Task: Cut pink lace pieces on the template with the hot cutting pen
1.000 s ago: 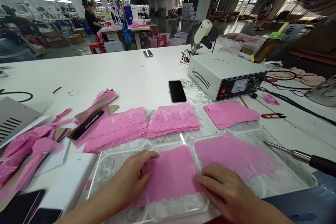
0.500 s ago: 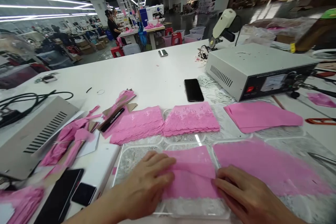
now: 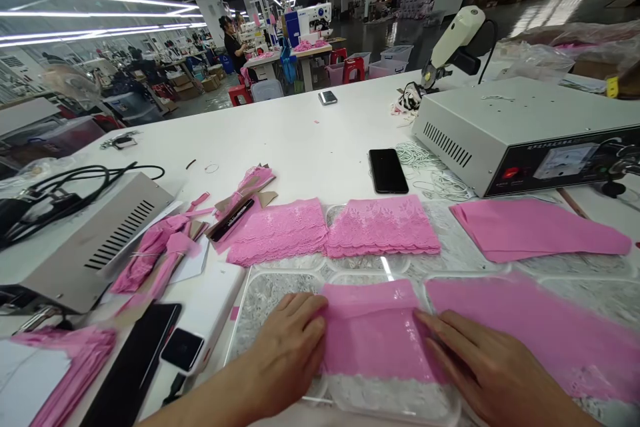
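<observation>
A sheer pink fabric piece (image 3: 375, 340) with a scalloped lower edge lies flat on a clear plastic template (image 3: 395, 403). A fold line crosses its upper part. My left hand (image 3: 290, 350) rests at the piece's left edge, fingers outstretched and fingertips touching it. At the right edge lies my right hand (image 3: 480, 360), its fingers stretched along the fabric and partly covering it. Another sheer pink piece (image 3: 530, 327) is spread beside and partly under my right hand. Behind are two stacks of pink lace (image 3: 385, 227) (image 3: 285, 230) and folded plain pink fabric (image 3: 540, 227).
A grey machine box (image 3: 520, 127) with a meter stands at right, near a black phone (image 3: 389, 171) and a lamp (image 3: 457, 37). On the left are another grey box (image 3: 95, 240), bundled pink strips (image 3: 150, 253), a marker (image 3: 233, 219) and a white device (image 3: 210, 307). People work at sewing machines beyond.
The fold across the fabric now lies flatter. My left hand has drawn back to the left edge, and my right fingers have straightened along the right edge. The view has shifted slightly left.
</observation>
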`<state>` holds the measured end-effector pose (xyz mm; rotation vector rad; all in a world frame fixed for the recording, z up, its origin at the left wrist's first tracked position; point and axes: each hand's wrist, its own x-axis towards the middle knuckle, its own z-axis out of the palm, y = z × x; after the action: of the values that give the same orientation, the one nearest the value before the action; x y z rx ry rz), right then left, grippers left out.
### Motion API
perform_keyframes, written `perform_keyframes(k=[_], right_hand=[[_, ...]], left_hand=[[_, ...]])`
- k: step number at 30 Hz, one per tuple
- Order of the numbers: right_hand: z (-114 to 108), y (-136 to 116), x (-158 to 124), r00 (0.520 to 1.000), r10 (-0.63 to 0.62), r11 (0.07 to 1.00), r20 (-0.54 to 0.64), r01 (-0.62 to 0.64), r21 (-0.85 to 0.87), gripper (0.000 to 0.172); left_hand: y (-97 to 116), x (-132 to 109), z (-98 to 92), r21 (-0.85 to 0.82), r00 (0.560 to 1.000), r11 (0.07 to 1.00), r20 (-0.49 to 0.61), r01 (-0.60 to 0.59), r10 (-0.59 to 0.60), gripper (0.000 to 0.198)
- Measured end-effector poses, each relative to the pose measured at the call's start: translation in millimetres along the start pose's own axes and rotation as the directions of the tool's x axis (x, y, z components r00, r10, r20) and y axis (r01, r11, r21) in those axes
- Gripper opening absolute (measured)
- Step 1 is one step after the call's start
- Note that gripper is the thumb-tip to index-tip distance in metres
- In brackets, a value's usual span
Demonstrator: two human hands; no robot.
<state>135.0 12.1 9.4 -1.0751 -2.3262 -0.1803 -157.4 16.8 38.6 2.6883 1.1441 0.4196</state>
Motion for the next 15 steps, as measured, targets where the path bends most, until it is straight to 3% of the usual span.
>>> perform_keyframes(k=[3, 7, 9, 13, 15], right_hand=[[3, 0, 3, 0.999, 0.037, 0.999, 0.007, -0.038, 0.036, 0.031], [6, 0, 3, 0.998, 0.062, 0.998, 0.030, -0.062, 0.016, 0.032], [8, 0, 3, 0.997, 0.067, 0.998, 0.048, -0.067, -0.007, 0.034], [9, 1, 2, 0.995, 0.075, 0.997, 0.071, -0.073, -0.022, 0.034], [9, 0, 2, 0.994, 0.080, 0.997, 0.078, -0.079, -0.017, 0.033]], left_hand=[[2, -1, -3.3, -0.005, 1.000, 1.000, -0.021, -0.009, 0.009, 0.015], [5, 7, -4.5, -0.028, 0.965, 0.968, 0.083, -0.248, 0.250, 0.026], [4, 11, -4.5, -0.025, 0.942, 0.950, 0.121, -0.313, 0.313, 0.028], [-5, 4, -8.1, 0.006, 0.957, 0.963, 0.112, -0.270, 0.267, 0.007], [-9, -4, -11.9, 0.029, 0.976, 0.976, 0.054, -0.214, 0.212, 0.015]])
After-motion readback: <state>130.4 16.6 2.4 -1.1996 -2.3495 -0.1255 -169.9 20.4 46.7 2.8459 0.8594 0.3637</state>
